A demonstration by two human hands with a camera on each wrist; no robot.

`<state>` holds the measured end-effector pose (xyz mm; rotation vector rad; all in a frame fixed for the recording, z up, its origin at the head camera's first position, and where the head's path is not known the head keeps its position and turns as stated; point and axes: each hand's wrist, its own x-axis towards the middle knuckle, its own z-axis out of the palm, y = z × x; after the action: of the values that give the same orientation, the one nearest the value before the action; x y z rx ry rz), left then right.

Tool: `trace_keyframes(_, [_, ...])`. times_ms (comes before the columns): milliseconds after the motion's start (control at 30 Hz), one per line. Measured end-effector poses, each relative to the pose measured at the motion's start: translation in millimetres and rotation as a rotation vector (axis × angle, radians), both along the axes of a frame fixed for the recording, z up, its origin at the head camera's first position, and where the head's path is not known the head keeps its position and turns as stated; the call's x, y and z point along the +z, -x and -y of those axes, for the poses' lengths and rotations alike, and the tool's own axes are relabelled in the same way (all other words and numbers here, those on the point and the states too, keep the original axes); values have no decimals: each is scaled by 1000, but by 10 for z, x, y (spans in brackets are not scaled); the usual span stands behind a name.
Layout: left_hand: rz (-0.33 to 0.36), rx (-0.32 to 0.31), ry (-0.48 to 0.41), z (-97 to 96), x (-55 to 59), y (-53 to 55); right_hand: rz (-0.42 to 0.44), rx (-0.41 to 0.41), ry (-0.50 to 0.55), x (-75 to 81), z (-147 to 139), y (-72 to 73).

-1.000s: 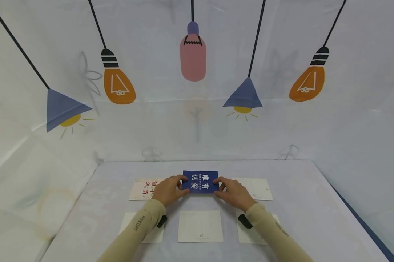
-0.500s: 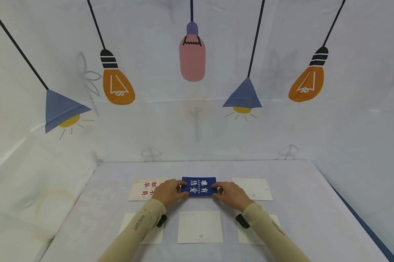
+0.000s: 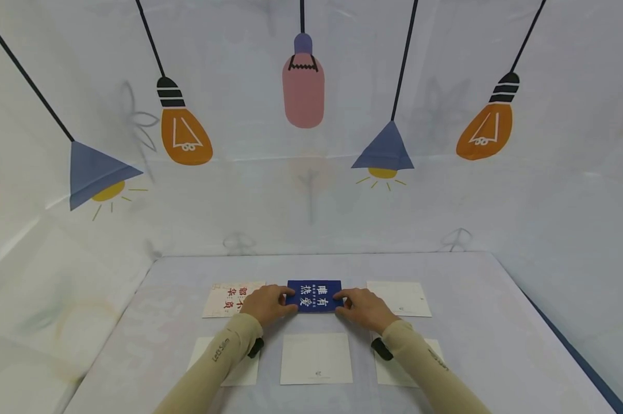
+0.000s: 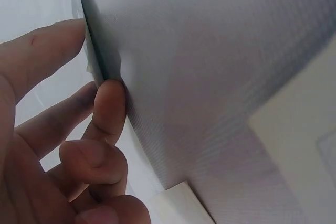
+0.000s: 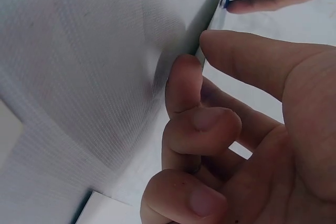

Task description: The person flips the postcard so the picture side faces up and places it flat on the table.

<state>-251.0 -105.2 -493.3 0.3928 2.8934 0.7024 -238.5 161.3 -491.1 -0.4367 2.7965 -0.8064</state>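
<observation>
A dark blue card point(image 3: 314, 296) with white Chinese characters lies flat, or nearly so, on the white table in the back row's middle. My left hand point(image 3: 265, 305) pinches its left edge between thumb and fingers. At the opposite edge, my right hand point(image 3: 365, 307) holds the card the same way. In the left wrist view the left hand's fingertips point(image 4: 111, 95) are down at the table surface. The right wrist view likewise has the right hand's fingertips point(image 5: 185, 74) low against the table. A cream card with red characters point(image 3: 229, 300) is partly hidden behind the left hand.
A blank cream card point(image 3: 398, 293) lies right of the blue one. In the front row are a middle blank card point(image 3: 316, 357), a left card point(image 3: 242, 374) and a right card point(image 3: 394, 371), the outer two partly covered by forearms. A white printed curtain point(image 3: 311, 201) stands behind the table.
The blue card has come down and slightly toward me, with both hands holding it, from tilted up to about flat on the table. In the last half second it barely moves.
</observation>
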Motion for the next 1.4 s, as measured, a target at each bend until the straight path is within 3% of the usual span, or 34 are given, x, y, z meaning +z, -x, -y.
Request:
trace_keyframes(600, [3, 19, -4, -38, -22, 16, 8, -12, 17, -10, 9, -18])
trace_keyframes(867, [-64, 34, -4, -83, -25, 45, -11, -28, 49, 37, -20, -38])
trace_keyframes(1100, [-168, -14, 37, -244, -16, 53, -19, -72, 74, 91, -133, -47])
trace_keyframes(1400, [-173, -49, 41, -527, 58, 85, -54, -118, 84, 193, -378, -48])
